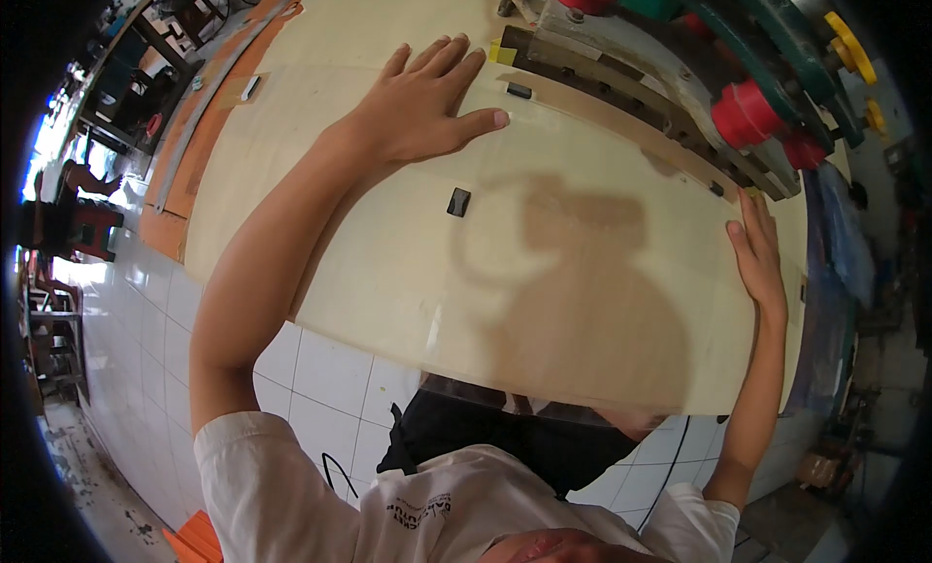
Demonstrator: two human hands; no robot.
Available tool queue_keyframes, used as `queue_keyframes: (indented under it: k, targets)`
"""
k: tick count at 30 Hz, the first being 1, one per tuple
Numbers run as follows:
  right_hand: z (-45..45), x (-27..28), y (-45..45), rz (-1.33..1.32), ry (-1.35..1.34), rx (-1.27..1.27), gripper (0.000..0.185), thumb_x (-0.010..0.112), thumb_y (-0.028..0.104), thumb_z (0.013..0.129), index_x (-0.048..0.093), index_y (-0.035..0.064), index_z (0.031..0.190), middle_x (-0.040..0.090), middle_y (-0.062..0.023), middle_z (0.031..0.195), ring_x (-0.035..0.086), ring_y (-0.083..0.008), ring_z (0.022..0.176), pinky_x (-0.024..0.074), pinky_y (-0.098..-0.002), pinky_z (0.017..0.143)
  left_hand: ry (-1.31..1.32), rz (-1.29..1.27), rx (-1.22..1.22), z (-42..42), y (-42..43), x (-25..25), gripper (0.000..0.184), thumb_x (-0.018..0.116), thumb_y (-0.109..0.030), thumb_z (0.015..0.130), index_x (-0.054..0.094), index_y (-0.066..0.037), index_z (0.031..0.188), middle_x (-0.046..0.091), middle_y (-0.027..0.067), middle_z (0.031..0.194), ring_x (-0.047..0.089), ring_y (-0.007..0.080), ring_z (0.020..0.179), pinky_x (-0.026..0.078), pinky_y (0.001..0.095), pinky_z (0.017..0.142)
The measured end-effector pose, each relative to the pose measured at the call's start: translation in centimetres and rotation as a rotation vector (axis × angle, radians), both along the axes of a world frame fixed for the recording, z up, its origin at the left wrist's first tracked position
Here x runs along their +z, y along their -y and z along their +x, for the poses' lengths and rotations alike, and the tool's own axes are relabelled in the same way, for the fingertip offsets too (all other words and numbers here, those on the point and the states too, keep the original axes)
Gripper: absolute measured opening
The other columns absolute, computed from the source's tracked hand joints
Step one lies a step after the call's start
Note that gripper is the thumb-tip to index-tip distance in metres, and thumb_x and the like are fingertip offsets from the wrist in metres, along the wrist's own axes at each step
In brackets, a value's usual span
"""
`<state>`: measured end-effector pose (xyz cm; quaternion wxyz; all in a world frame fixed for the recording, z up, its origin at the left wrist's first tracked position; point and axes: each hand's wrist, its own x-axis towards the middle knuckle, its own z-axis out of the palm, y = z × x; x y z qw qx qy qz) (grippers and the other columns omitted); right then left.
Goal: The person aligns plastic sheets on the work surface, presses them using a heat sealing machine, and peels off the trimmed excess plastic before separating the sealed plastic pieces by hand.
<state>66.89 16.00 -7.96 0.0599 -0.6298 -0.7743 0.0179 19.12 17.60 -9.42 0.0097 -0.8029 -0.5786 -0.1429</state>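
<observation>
My left hand (432, 102) is spread on the pale tabletop (388, 272), palm down, fingers apart, gripping nothing I can see. Its thumb points toward one small dark block (519, 92), which lies just beyond the thumb tip, near the metal edge of the red and green machine (680, 78). My right hand (760, 252) is at the far side, fingers stretched out and thumb held off from them; it seems to grip nothing, though I cannot tell what the fingertips touch, as they end right by the machine's corner. A second dark block (716, 188) lies just beside them, and a third dark block (458, 202) is out on the tabletop, below my left hand and touching neither hand.

The worry, as I judge it, is my right fingertips: if that machine shifted or dropped while they were so near its edge, they could be caught. A careless sweep of my left thumb could also knock the block beside it out of place. My shadow (582, 311) (a big one, right across the middle) could hide a small mark or scrap from me.
</observation>
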Motion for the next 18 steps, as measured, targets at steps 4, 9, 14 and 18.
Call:
queue_keyframes:
  k: [4, 9, 14, 18]
  targets:
    - [-0.24, 0.13, 0.11, -0.01, -0.009, -0.004, 0.076, 0.034, 0.064, 0.095, 0.033, 0.0115, 0.15, 0.026, -0.0197, 0.156, 0.018, -0.0336, 0.146, 0.0075, -0.0489, 0.119, 0.006, 0.01, 0.0, -0.01, -0.06, -0.33, 0.089, 0.042, -0.067, 0.091, 0.035, 0.003, 0.145, 0.026, 0.0206, 0.155, 0.018, 0.0301, 0.147, 0.012, 0.0471, 0.119]
    - [0.19, -0.4, -0.19, 0.015, -0.022, 0.002, 0.072, 0.037, 0.06, 0.097, 0.035, 0.0114, 0.149, 0.026, -0.0188, 0.156, 0.018, -0.033, 0.147, 0.0077, -0.0488, 0.119, 0.009, 0.02, 0.003, -0.1, 0.03, -0.32, 0.089, 0.042, -0.068, 0.09, 0.036, 0.002, 0.145, 0.027, 0.0203, 0.155, 0.019, 0.0306, 0.146, 0.012, 0.048, 0.119]
    - [0.41, -0.26, -0.38, 0.001, -0.044, 0.022, 0.065, 0.044, 0.049, 0.098, 0.035, 0.0109, 0.149, 0.024, -0.018, 0.157, 0.017, -0.0315, 0.147, 0.0075, -0.0475, 0.119, -0.018, 0.012, 0.024, -0.05, -0.2, -0.27, 0.088, 0.041, -0.069, 0.089, 0.035, -0.002, 0.147, 0.028, 0.0209, 0.154, 0.02, 0.0311, 0.146, 0.012, 0.0486, 0.119]
    - [0.74, -0.49, -0.54, 0.034, -0.089, 0.059, 0.061, 0.044, 0.046, 0.1, 0.037, 0.0101, 0.149, 0.028, -0.0216, 0.155, 0.019, -0.0322, 0.147, 0.009, -0.043, 0.118, 0.001, 0.013, 0.011, -0.23, -0.27, -0.37, 0.088, 0.041, -0.069, 0.089, 0.034, -0.003, 0.148, 0.027, 0.0211, 0.154, 0.02, 0.0314, 0.146, 0.013, 0.0486, 0.119]
